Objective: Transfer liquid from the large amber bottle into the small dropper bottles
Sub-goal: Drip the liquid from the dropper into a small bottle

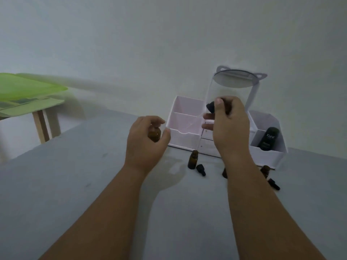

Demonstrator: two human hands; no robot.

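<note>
A green-topped stool [28, 92] sits at the left edge of the frame. Left of centre, the left hand [144, 141] curls its fingers around a small amber bottle [154, 135], held above the grey table [75, 184]. At centre, the right hand [229, 126] is raised, fingers pinching a black dropper cap [211, 107] (its glass tube slants down-left). Below, an open dropper bottle [193, 160] stands beside a loose cap [201, 170]. At right, a black bottle [268, 138] in the white organizer [187, 128] reads "Kahf".
</note>
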